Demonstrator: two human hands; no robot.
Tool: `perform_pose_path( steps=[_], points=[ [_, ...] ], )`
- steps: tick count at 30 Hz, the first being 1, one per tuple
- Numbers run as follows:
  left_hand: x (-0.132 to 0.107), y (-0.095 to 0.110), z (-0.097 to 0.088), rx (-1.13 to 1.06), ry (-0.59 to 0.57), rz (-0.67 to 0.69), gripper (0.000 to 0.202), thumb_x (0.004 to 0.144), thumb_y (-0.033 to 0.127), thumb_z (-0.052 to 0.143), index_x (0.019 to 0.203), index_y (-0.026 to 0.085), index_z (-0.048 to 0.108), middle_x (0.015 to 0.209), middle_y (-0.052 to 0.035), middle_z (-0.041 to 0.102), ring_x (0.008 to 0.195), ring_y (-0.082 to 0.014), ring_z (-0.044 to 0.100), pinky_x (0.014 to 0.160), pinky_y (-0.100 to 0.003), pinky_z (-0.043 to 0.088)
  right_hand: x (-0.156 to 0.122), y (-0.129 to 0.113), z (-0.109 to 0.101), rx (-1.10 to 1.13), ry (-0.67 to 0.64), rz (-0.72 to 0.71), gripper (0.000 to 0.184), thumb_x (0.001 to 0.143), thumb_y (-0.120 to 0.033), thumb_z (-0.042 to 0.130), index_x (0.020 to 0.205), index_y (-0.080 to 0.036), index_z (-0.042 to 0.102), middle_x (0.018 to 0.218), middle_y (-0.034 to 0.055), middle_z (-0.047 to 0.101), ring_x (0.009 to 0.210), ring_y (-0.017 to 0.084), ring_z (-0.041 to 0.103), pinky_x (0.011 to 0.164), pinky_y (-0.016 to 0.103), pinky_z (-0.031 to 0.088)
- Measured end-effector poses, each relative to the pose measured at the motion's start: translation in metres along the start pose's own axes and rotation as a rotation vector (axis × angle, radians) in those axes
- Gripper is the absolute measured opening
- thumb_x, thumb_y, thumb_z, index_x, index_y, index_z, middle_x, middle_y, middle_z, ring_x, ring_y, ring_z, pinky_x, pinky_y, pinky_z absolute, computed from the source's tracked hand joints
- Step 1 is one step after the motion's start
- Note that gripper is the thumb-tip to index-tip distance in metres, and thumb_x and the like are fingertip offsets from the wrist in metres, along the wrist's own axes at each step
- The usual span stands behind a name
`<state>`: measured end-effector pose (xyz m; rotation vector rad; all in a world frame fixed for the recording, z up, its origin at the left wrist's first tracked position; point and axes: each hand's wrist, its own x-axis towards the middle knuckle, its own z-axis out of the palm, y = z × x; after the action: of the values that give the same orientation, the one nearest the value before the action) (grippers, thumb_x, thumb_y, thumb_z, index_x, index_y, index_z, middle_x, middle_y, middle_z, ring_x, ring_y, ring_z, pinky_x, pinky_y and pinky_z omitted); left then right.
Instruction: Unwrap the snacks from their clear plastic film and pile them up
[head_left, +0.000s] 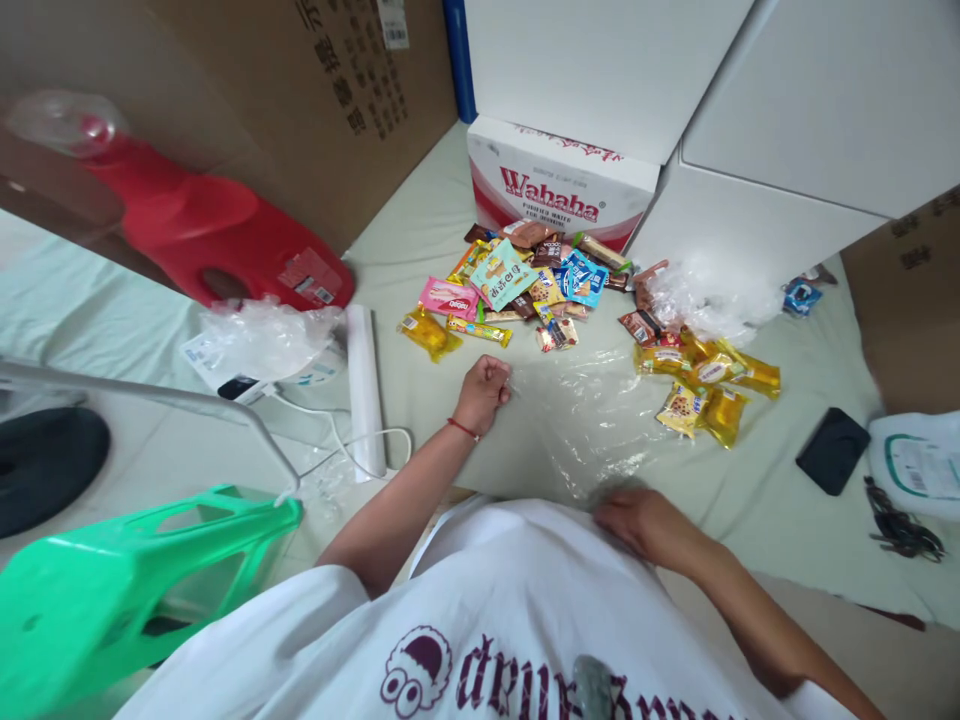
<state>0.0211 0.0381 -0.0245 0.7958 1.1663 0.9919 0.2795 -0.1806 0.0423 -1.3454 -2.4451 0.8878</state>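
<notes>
A clear plastic bag (592, 415) lies spread out flat on the pale green cloth (420, 405) in front of me. My left hand (484, 395) is closed, with its fingers pinching the bag's left edge. At the near edge of the bag, close to my shirt, my right hand (634, 520) is curled around the plastic; its fingertips are partly hidden. Beyond the bag sits a pile of wrapped snacks (504, 275) in many colours. To the right is a second group of snacks in yellow wrappers (709, 362), beside crumpled clear plastic (712, 295).
A Wahaba water carton (559, 190) stands behind the snacks, against white boxes (600, 60). On the left are a red jug (217, 230), a white power strip (365, 395) with cables and a green stool (112, 570). A black phone-like object (832, 450) lies at the right.
</notes>
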Motion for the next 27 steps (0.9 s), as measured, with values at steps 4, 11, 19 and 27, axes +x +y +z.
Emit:
perform_pose_path(
  steps=[4,11,19,27],
  points=[
    [-0.003,0.002,-0.003,0.068,-0.049,-0.063,0.033,0.07,0.036,0.079,0.082,0.021,0.053,0.058,0.0104,0.05,0.04,-0.005,0.046,0.041,-0.017,0.031,0.014,0.006,-0.057,0.03,0.36,0.117,0.027,0.105,-0.03,0.05,0.118,-0.027,0.074,0.091,0.0057,0.073,0.08,0.02,0.066,0.073,0.032,0.053],
    [0.019,0.018,0.009,0.113,-0.06,-0.099,0.028,0.071,0.025,0.077,0.081,0.02,0.052,0.055,0.0099,0.052,0.039,-0.0057,0.049,0.041,-0.016,0.031,0.103,0.026,-0.034,-0.296,0.084,-0.09,0.024,0.102,-0.02,0.055,0.102,-0.019,0.079,0.109,0.012,0.074,0.112,0.027,0.059,0.097,0.044,0.049],
    [0.038,0.027,0.021,0.139,-0.036,-0.143,0.024,0.077,0.017,0.075,0.08,0.019,0.051,0.057,0.0075,0.053,0.046,-0.0089,0.061,0.045,-0.014,0.037,0.127,0.004,0.033,-0.232,-0.011,-0.295,0.039,0.098,-0.018,0.058,0.136,-0.017,0.067,0.146,0.0123,0.062,0.142,0.026,0.048,0.126,0.048,0.031],
    [-0.001,0.044,0.039,0.263,0.162,0.165,0.026,0.08,0.016,0.07,0.096,0.022,0.051,0.1,-0.0029,0.06,0.085,-0.0152,0.065,0.078,-0.03,0.055,0.155,-0.012,0.048,-0.165,-0.028,-0.178,0.053,0.098,-0.029,0.063,0.15,-0.017,0.055,0.157,0.0145,0.052,0.15,0.028,0.041,0.128,0.052,0.024]
  ],
)
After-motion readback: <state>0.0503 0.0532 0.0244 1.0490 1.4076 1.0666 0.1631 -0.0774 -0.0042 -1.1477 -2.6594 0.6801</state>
